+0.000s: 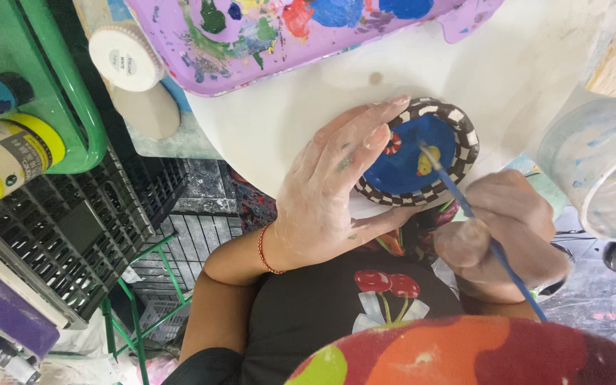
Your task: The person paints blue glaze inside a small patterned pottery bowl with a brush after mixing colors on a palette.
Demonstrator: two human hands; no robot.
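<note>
Right hand (511,239) pinches the blue brush (479,228), tip slanting up-left onto the round blue dish (408,160); left hand (336,189) lies flat, steadying the dish's left rim.

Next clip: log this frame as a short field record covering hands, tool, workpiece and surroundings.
left hand: left hand lies flat over the round dish's edge, fingers spread, red string bracelet at the wrist
right hand: right hand grips a blue-handled brush
workpiece: round dish, blue inside, black-and-white checked rim, small yellow and red-and-white figures
brush tip: at the yellow figure
surface: white table
nearby: purple paint-smeared palette tray, clear cup, yellow paint bottle, green basket
</note>
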